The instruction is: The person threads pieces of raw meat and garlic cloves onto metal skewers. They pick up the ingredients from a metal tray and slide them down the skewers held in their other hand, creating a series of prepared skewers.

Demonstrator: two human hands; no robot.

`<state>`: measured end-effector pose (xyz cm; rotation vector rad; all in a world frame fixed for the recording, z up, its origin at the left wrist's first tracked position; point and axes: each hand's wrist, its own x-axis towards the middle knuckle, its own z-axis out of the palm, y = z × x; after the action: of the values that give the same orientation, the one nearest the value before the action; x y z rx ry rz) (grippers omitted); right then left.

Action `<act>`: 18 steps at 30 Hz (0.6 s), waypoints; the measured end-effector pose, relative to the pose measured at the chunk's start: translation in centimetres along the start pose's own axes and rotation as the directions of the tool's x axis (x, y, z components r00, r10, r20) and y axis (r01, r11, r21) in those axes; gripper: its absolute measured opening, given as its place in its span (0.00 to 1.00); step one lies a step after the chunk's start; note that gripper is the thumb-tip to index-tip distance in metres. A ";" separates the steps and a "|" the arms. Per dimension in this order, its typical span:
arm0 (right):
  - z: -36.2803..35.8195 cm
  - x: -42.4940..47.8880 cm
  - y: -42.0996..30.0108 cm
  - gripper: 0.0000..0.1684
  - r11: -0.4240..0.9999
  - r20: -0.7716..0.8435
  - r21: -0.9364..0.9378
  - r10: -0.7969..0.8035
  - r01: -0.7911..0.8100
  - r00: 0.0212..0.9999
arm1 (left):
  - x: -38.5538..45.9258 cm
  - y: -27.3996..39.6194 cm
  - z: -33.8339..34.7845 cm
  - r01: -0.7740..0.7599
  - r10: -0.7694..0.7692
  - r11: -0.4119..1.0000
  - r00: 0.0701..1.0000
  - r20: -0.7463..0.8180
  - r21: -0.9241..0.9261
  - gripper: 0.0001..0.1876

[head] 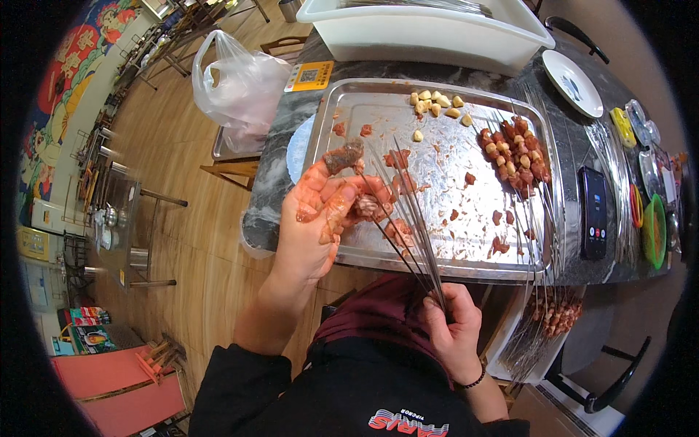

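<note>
My left hand (327,213), smeared with red marinade, holds a piece of raw meat (367,206) between thumb and fingers, with a skewer at it. A dark cover wraps its index fingertip. My right hand (456,328) grips a bundle of thin metal skewers (420,229) near their lower ends; they fan out over the metal tray (349,93). Peeled garlic cloves (443,101) lie at the tray's far side, and scattered raw meat pieces (499,246) dot its surface. Loaded meat and garlic skewers (516,155) are piled at the tray's right.
A white plastic bin (426,41) stands behind the tray. To the right are a white plate (572,83), a phone (593,213), loose skewers and a green-rimmed container (653,231). More loaded skewers (554,314) lie in a lower white container. A plastic bag (240,87) sits at left.
</note>
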<state>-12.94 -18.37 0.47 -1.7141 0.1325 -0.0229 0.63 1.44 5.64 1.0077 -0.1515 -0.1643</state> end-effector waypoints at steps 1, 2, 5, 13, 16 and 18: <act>0.3 0.1 0.1 0.07 1.000 -0.008 0.012 -0.013 0.013 1.000 | 0.0 -0.1 0.1 0.022 -0.022 1.000 1.000 -0.021 -0.009 0.20; 0.6 0.4 0.1 0.07 0.999 -0.018 0.023 -0.026 0.026 1.000 | 0.1 -0.3 0.3 0.045 -0.045 0.999 0.998 -0.041 -0.019 0.20; 1.2 0.8 0.3 0.08 0.999 -0.022 0.016 -0.038 0.039 0.999 | -0.3 -1.4 1.0 0.126 -0.126 0.992 0.990 -0.055 0.002 0.22; -1.2 0.9 -0.1 0.10 0.965 -0.196 0.259 0.017 0.035 0.980 | 6.9 1.0 3.0 -0.272 -0.172 0.285 0.929 0.328 0.919 0.16; -2.9 0.7 -1.9 0.08 0.947 -0.170 0.318 0.102 -0.043 0.980 | 13.1 0.1 1.9 -0.406 0.073 -0.118 0.906 0.416 0.906 0.14; -3.5 0.4 -1.4 0.07 0.940 -0.207 0.337 0.120 -0.044 0.971 | 15.6 -1.3 2.1 -0.397 -0.012 -0.334 0.908 0.418 0.855 0.15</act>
<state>-12.71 -21.65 2.37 -1.3637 0.3501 -0.1690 15.39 -4.15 6.44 2.7733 -0.8747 0.2969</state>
